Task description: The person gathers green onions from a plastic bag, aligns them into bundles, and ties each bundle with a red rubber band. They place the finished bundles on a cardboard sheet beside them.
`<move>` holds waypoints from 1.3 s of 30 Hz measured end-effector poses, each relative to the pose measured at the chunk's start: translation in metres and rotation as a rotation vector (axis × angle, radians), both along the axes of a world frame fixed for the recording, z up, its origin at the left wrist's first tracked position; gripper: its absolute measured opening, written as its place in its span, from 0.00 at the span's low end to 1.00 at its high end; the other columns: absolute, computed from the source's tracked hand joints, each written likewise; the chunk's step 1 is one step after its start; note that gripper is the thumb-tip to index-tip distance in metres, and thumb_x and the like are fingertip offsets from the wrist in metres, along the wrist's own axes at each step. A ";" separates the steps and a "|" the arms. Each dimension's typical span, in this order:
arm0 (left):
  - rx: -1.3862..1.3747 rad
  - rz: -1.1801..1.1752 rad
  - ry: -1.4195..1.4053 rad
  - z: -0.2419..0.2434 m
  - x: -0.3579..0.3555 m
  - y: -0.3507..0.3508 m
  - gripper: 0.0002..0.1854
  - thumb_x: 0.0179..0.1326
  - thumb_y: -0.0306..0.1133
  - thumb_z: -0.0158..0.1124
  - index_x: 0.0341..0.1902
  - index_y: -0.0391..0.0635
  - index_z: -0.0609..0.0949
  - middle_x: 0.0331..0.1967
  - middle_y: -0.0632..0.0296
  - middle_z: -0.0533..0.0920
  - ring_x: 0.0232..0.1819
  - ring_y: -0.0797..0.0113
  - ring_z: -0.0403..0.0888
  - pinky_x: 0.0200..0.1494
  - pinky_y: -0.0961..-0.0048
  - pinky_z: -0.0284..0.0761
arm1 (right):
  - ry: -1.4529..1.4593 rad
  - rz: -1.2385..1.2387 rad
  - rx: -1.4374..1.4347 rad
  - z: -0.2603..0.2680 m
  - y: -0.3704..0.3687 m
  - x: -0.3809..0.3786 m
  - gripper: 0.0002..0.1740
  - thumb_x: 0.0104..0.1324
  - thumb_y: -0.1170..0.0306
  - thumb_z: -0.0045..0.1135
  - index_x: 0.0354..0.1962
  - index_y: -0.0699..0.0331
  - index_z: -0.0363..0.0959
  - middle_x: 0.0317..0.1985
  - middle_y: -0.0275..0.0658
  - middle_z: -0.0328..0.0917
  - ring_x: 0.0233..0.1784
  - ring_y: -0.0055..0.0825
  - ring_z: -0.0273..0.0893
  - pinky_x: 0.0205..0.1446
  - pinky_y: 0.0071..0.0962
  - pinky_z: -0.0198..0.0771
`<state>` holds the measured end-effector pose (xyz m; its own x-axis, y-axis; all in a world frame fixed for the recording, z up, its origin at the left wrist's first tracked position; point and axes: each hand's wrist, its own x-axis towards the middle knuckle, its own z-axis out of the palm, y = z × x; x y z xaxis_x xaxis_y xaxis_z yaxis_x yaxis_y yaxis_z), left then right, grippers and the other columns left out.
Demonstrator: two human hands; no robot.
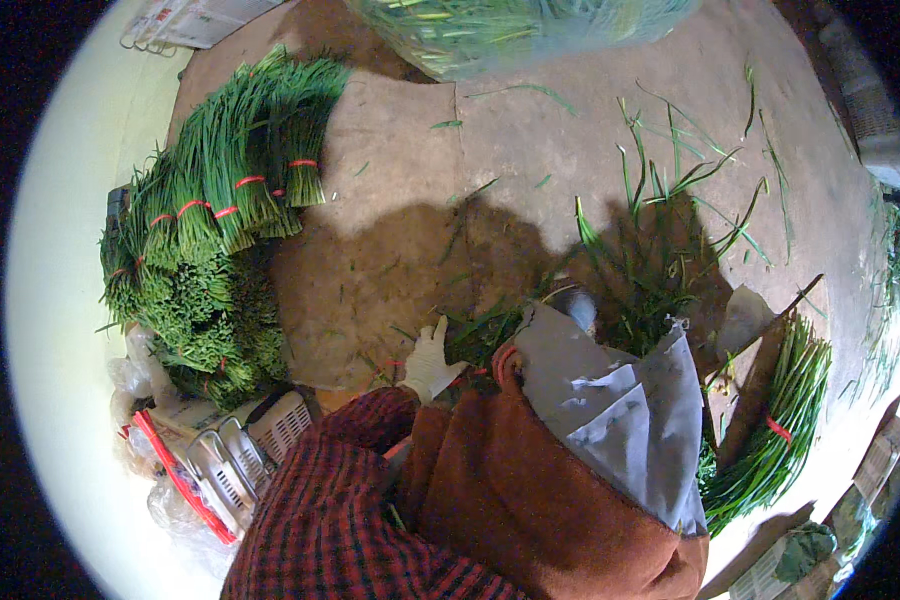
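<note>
My left hand [429,366], in a pale glove under a red-and-black plaid sleeve [330,480], reaches low over the floor. Its thumb and a finger are spread, and nothing shows between them. Beside it lie loose green stalks [487,334], probably garlic chives, and a red tie [394,364]. My right hand is out of view; brown cloth [487,487] and a grey cloth sheet [607,397] cover my lap. Just past the sheet's edge shows a small bluish-white thing [581,311], too unclear to name. More loose green stalks [649,300] lie beyond it.
Several chive bundles [225,195] with red ties are stacked at the left wall. Below them stand plastic baskets [232,465] and clear plastic bags [139,367]. A tied bundle [787,420] lies at right. A clear bag of greens [525,30] sits at the top.
</note>
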<state>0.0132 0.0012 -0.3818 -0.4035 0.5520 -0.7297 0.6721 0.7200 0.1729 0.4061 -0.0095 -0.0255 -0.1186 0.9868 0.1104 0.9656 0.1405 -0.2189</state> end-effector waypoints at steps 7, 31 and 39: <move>0.589 0.193 -0.129 -0.046 0.009 0.013 0.34 0.58 0.31 0.67 0.69 0.42 0.67 0.62 0.45 0.72 0.62 0.45 0.72 0.64 0.59 0.70 | -0.020 -0.009 -0.021 0.003 0.004 -0.003 0.09 0.68 0.72 0.52 0.35 0.68 0.79 0.37 0.46 0.79 0.41 0.42 0.76 0.50 0.41 0.74; 0.449 -0.452 0.039 -0.042 -0.030 0.090 0.38 0.60 0.52 0.63 0.73 0.59 0.65 0.75 0.61 0.60 0.77 0.49 0.52 0.72 0.37 0.52 | -0.053 0.010 -0.040 0.008 0.004 0.005 0.09 0.67 0.71 0.53 0.35 0.67 0.79 0.37 0.46 0.79 0.42 0.42 0.77 0.51 0.42 0.74; 0.287 -0.601 0.037 -0.011 0.037 0.009 0.51 0.52 0.45 0.70 0.77 0.44 0.55 0.75 0.53 0.59 0.76 0.50 0.55 0.70 0.45 0.57 | -0.045 0.011 -0.028 0.008 0.002 0.002 0.09 0.67 0.70 0.53 0.35 0.67 0.79 0.37 0.46 0.79 0.42 0.42 0.77 0.51 0.42 0.73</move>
